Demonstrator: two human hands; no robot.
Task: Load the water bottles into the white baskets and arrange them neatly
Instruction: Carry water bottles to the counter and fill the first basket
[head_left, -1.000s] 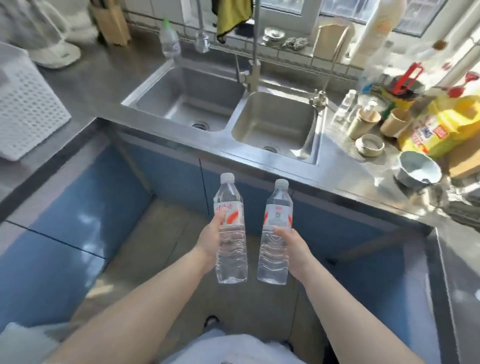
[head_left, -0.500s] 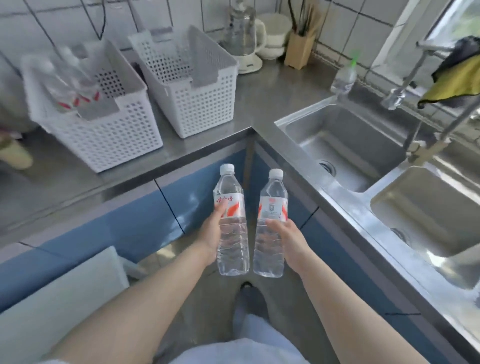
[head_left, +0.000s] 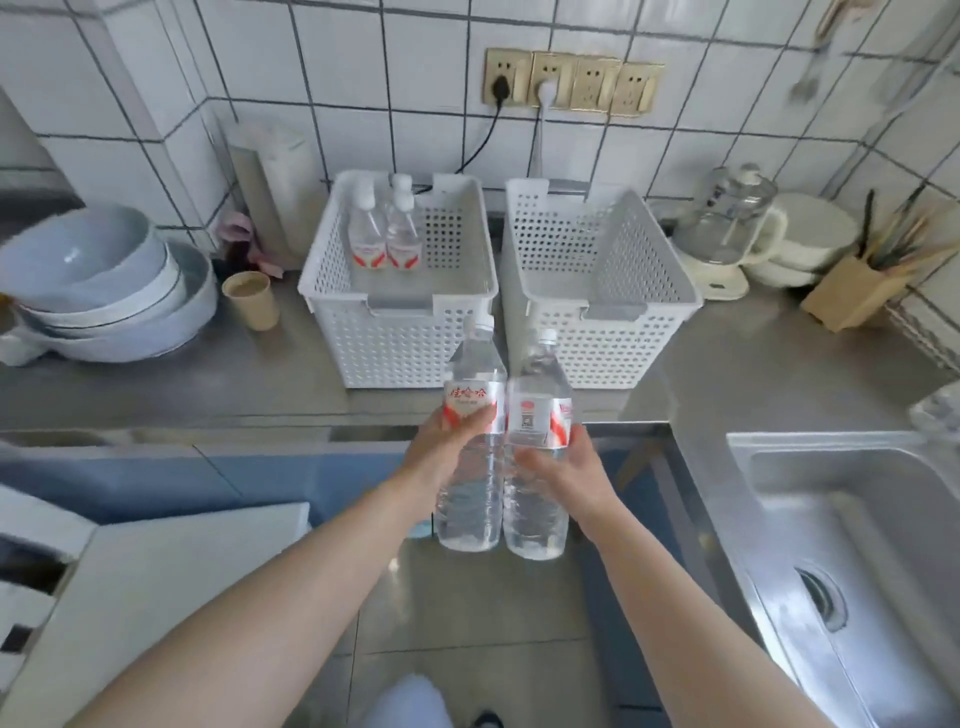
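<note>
Half a second earlier the baskets sat off to the left with the sink ahead; now I had turned to face them squarely, and both stood just beyond my hands. My left hand (head_left: 445, 453) gripped one bottle (head_left: 471, 452) around its label, and my right hand (head_left: 570, 474) gripped the second bottle (head_left: 536, 457) the same way, both upright and touching side by side, held out in front of the surface's (head_left: 218, 379) near edge. The left basket (head_left: 400, 332) already held three bottles (head_left: 383, 234) standing at its far left corner; the right basket (head_left: 602, 332) showed none. I judged the loading barely begun, with this pair due next beside those three. The steel surface carried stacked bowls (head_left: 104, 291) and a cup (head_left: 248, 300) on the left, a kettle (head_left: 727, 234) on the right, a tiled wall with sockets (head_left: 571, 80) behind, and a sink (head_left: 852, 545) near right.
</note>
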